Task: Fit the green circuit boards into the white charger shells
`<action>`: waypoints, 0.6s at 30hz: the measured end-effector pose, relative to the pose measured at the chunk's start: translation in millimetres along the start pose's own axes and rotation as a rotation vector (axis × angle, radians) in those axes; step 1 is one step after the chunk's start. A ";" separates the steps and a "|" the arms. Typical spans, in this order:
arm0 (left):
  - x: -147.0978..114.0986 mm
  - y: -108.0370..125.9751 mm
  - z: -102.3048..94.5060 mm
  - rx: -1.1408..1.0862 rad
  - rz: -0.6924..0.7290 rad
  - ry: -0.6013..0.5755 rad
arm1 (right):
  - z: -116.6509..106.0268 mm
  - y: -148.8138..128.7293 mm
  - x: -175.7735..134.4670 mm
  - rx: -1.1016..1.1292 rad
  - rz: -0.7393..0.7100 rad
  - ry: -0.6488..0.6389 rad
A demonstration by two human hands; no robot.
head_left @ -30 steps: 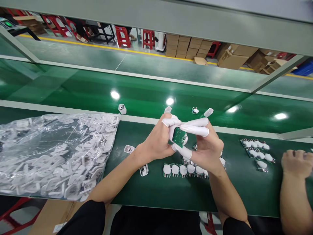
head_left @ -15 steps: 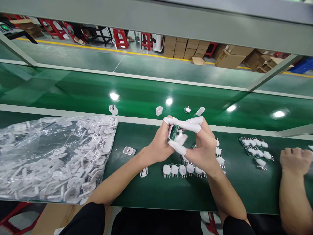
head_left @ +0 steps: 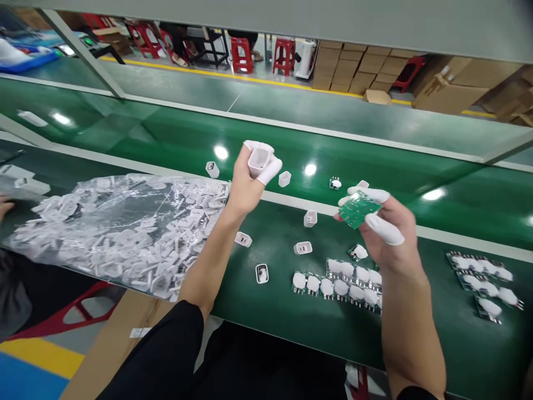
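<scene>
Glossy green conveyor belt running across the view, dull green work surface in front. On the surface to the left, large clear plastic bag heaped with white plug parts. Lower centre, row of white-capped circuit boards lying side by side; further right, second cluster of boards. Loose white housings scattered between bag and rows, a few more on the belt's near edge. Left hand raised over the belt edge, finger cots on its tips, pinching one white charger housing, open end towards the camera. Right hand raised well apart from it, above the board rows, cotted thumb and fingertips grasping a small green circuit board by its edges, tilted.
</scene>
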State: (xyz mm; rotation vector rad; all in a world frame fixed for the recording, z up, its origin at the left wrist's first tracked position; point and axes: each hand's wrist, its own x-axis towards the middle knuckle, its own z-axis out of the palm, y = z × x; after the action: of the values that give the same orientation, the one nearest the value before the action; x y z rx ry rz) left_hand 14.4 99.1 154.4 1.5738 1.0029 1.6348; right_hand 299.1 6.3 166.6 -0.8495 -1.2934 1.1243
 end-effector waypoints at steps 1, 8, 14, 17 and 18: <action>5.6 -2.1 -7.3 0.004 -0.007 0.045 | 1.5 5.5 3.0 0.024 0.075 -0.049; 20.0 -26.6 -29.3 0.036 -0.076 0.017 | 14.4 24.1 9.7 -0.083 0.274 -0.230; 20.7 -89.0 -42.7 0.582 -0.230 -0.309 | -30.2 29.6 14.5 -0.705 0.311 -0.399; 19.2 -118.3 -43.7 0.657 -0.258 -0.334 | -54.4 45.4 21.0 -1.021 0.473 -0.472; 18.5 -125.8 -43.2 0.655 -0.264 -0.326 | -58.5 51.7 22.9 -1.063 0.516 -0.487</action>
State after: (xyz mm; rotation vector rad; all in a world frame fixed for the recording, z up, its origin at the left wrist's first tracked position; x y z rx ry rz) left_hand -36.7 173.7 55.3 1.9303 1.5748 0.8650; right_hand 347.2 49.0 116.9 -1.8398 -2.2210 1.0182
